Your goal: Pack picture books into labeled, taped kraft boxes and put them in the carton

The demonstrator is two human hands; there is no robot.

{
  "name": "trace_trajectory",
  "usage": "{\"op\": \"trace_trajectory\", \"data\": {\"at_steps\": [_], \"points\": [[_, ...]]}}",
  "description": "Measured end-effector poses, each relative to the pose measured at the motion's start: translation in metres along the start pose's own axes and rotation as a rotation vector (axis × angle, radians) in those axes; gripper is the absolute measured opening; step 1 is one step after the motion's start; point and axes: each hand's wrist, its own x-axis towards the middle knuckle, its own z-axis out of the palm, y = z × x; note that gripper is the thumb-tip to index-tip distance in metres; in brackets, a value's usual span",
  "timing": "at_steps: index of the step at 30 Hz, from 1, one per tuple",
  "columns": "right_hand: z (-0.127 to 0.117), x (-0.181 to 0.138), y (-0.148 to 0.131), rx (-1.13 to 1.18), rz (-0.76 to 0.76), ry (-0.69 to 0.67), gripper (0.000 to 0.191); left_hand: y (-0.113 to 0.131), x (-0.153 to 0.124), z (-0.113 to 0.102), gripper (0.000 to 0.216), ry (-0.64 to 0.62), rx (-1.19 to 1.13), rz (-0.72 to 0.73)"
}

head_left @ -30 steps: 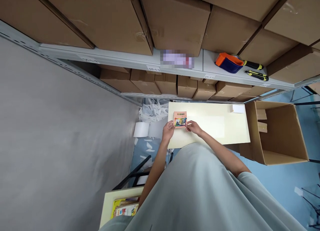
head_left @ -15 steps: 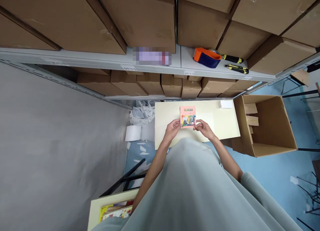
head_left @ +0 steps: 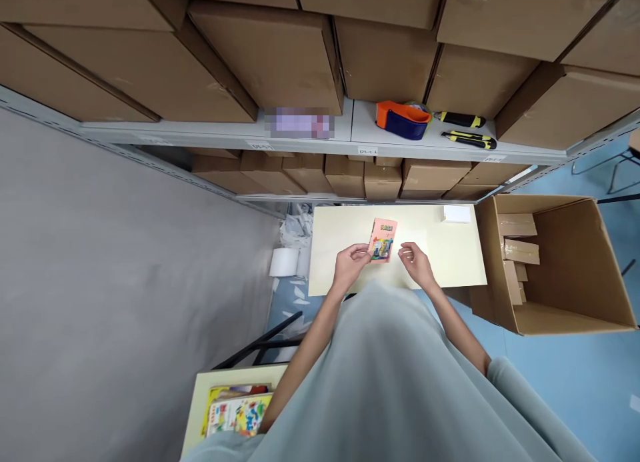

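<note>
A small pink card pack (head_left: 383,240) with a colourful picture is held over the cream table (head_left: 450,249). My left hand (head_left: 351,265) pinches its lower left corner and tilts it. My right hand (head_left: 414,262) hovers just right of the pack, apart from it, with its fingers loosely curled and nothing in them.
A small white box (head_left: 456,213) lies at the table's far right. An open cardboard box (head_left: 560,262) stands to the right. Shelves of cartons rise behind, with a tape dispenser (head_left: 403,119) and two utility knives (head_left: 467,130). White rolls (head_left: 285,262) sit on the floor at left; colourful books (head_left: 235,415) lie near me.
My right hand has let go of the pink pack and drawn slightly away. The pack now tilts in my left hand alone.
</note>
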Motion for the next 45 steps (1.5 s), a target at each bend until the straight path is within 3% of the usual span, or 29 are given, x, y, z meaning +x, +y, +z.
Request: {"op": "trace_trajectory", "data": {"at_steps": [2,5,10,15,18,22,28,35,39,45], "points": [[0.003,0.001,-0.005,-0.026,-0.006,0.050,0.034,0.004,-0.006,0.014,0.038,0.084,0.001,0.009],[0.013,0.000,-0.014,0.074,0.012,-0.020,0.040,0.011,-0.021,0.037,0.034,0.160,0.041,0.112],[0.026,-0.002,-0.023,0.309,0.019,-0.052,0.056,0.026,-0.047,0.064,0.023,0.095,0.234,0.270],[0.014,0.002,-0.023,0.323,-0.009,0.037,0.051,0.033,-0.052,0.073,0.019,0.029,0.284,0.362],[0.000,0.006,-0.022,0.285,-0.040,0.009,0.050,0.034,-0.045,0.067,0.024,0.091,0.347,0.400],[-0.018,0.008,-0.020,0.265,-0.044,-0.113,0.050,0.037,-0.025,0.047,0.041,0.207,0.361,0.323],[-0.030,0.013,-0.019,0.277,-0.044,-0.245,0.051,0.033,0.002,0.027,0.061,-0.092,-0.002,-0.055],[-0.024,0.023,-0.014,0.340,0.028,-0.264,0.051,0.028,0.002,0.029,0.061,-0.164,-0.086,-0.120],[-0.018,0.032,-0.005,0.353,0.080,-0.216,0.051,0.024,0.002,0.030,0.052,-0.081,-0.091,-0.115],[-0.009,0.040,0.002,0.168,0.053,0.056,0.047,0.018,0.008,0.024,0.041,0.144,-0.068,-0.113]]}}
